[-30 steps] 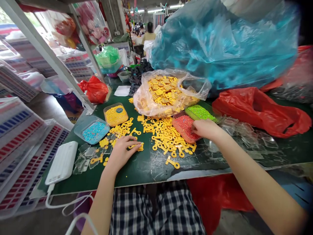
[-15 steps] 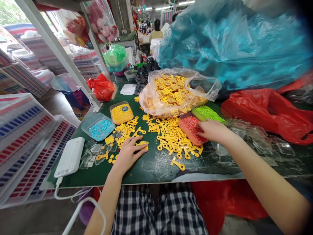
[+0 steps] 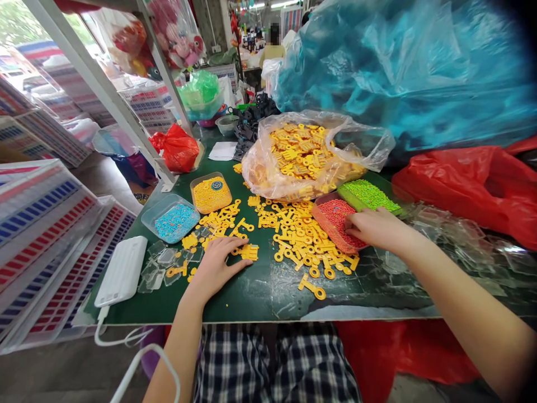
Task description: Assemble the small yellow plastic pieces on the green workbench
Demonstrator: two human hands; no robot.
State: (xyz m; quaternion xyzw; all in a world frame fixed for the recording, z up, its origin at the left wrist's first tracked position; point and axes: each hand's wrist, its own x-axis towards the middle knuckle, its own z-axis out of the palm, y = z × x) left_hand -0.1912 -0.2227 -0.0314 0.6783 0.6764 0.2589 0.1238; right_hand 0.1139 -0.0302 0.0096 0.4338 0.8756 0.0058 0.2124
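My left hand [image 3: 220,260] rests on the green table with its fingers around one yellow plastic piece [image 3: 250,252], which lies flat. My right hand [image 3: 375,226] dips its bent fingertips into a tray of red beads [image 3: 335,217]; whatever is between them is too small to tell. Directly behind that tray is one of green beads [image 3: 369,195]. Many loose yellow pieces [image 3: 300,232] are heaped between my hands. A single yellow piece [image 3: 312,286] lies nearer the table's front edge. Beyond my left hand are a tray of yellow beads [image 3: 211,193] and one of blue beads [image 3: 172,219].
An open plastic bag of yellow pieces [image 3: 300,154] stands behind the heap. A white power bank [image 3: 121,271] with a cable lies at left. Clear plastic parts [image 3: 448,240] and red bags [image 3: 474,184] are at right. A person [image 3: 273,47] is in the background.
The view has shifted slightly. My left fingers have drawn back a little from the yellow piece, showing more of it. My right fingertips are still in the red beads, more bent.
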